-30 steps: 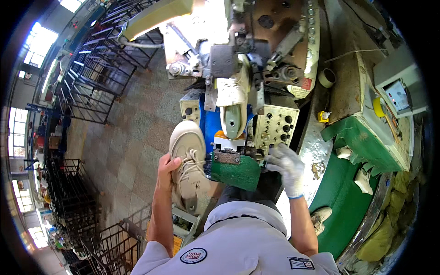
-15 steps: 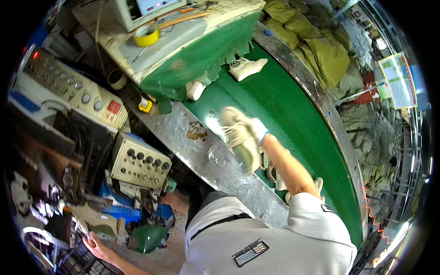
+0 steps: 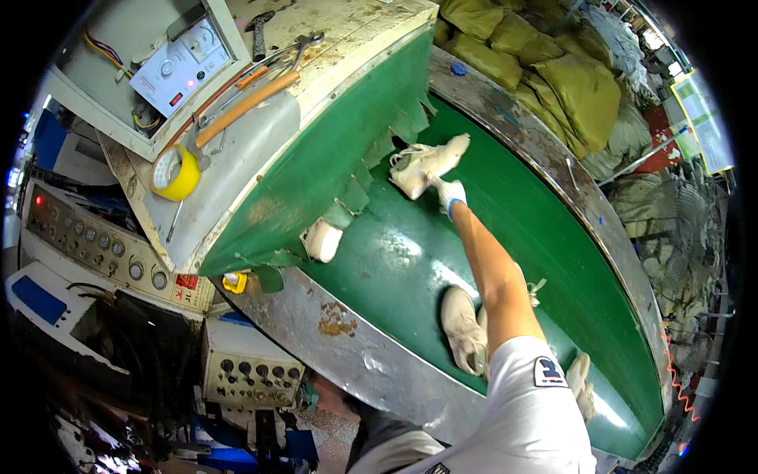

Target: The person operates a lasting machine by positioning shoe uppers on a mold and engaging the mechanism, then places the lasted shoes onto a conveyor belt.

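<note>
Mostly, the frame is filled by the green belt (image 3: 545,272), bowed by the lens and running from upper centre to lower right. Across the upper left spreads the worn surface (image 3: 355,39), a ragged green curtain (image 3: 316,154) hanging from its edge down towards the belt. Dull yellow sacks (image 3: 580,95) are heaped at upper right. An open case (image 3: 178,67) with a lit panel stands on the surface, and a knob box (image 3: 249,371) sits at lower left.

Among the smaller things, the pale shoe (image 3: 430,162) lies on the belt at upper centre, close by the curtain's torn strips. Its long axis slants, with the narrower end towards the upper right. From my right hand (image 3: 451,195) it lies just up and to the left in the frame; my gloved fingers meet its lower right edge. I can't tell whether that grip is closed on it or only touching. My right is the nearer hand; my left is out of view.

A tan shoe (image 3: 461,328) rests below, left of my forearm. Smallest are a hammer (image 3: 258,33) and yellow tape (image 3: 177,173), both on the surface.
</note>
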`<action>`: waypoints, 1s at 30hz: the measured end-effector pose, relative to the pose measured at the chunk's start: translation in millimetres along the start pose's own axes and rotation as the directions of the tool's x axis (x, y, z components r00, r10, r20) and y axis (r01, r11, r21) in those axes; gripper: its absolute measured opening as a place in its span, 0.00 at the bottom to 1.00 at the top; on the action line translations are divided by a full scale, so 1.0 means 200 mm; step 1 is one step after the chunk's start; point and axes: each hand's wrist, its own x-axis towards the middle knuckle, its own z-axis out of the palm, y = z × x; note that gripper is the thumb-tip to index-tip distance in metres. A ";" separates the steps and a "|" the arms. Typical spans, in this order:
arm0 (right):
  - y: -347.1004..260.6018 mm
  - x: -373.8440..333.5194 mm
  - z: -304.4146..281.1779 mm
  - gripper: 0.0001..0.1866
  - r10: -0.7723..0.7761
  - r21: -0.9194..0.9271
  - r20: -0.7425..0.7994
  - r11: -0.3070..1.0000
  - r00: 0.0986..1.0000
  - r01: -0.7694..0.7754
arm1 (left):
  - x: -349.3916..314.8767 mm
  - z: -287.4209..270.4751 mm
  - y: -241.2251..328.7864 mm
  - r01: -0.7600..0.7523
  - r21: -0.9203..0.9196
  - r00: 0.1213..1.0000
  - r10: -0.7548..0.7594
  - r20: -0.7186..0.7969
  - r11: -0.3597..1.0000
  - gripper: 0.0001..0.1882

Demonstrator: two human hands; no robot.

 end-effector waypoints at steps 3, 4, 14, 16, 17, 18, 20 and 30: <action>-0.02 0.34 0.14 0.45 -0.182 -0.036 -0.318 0.983 0.930 0.180 | 0.09 0.10 0.06 -0.019 0.000 0.996 0.019 0.086 1.000 0.16; -0.04 0.29 0.15 0.39 0.081 0.099 -0.397 0.994 0.914 -0.045 | 0.11 0.11 0.06 -0.022 0.005 0.995 0.021 0.102 1.000 0.15; 0.28 -1.34 0.03 0.30 -0.393 0.717 0.689 0.487 0.609 -0.499 | -0.10 -0.18 -0.39 0.078 -0.016 0.949 -0.069 0.307 0.997 0.09; 0.21 -1.90 0.05 0.29 -0.423 0.613 0.769 0.276 0.479 -0.741 | -0.12 -0.26 -0.58 0.115 -0.133 0.888 -0.042 0.458 0.984 0.09; 0.12 -2.14 0.05 0.32 -0.331 0.542 0.830 0.289 0.449 -0.789 | -0.10 -0.29 -0.68 0.155 -0.250 0.826 0.014 0.564 0.956 0.08; 0.16 -2.26 0.12 0.30 -0.290 0.513 0.855 0.346 0.430 -0.786 | -0.08 -0.29 -0.53 0.142 -0.313 0.750 0.105 0.653 0.939 0.08; 0.15 -2.58 0.26 0.28 -0.235 0.411 0.911 0.498 0.338 -0.764 | -0.06 -0.27 -0.40 -0.274 -0.133 0.752 0.298 0.587 0.953 0.14; 0.07 -3.89 0.99 0.34 -0.120 0.096 0.992 0.917 -0.038 -0.388 | 0.09 -0.06 0.13 0.460 -0.790 0.723 0.345 0.598 0.406 0.16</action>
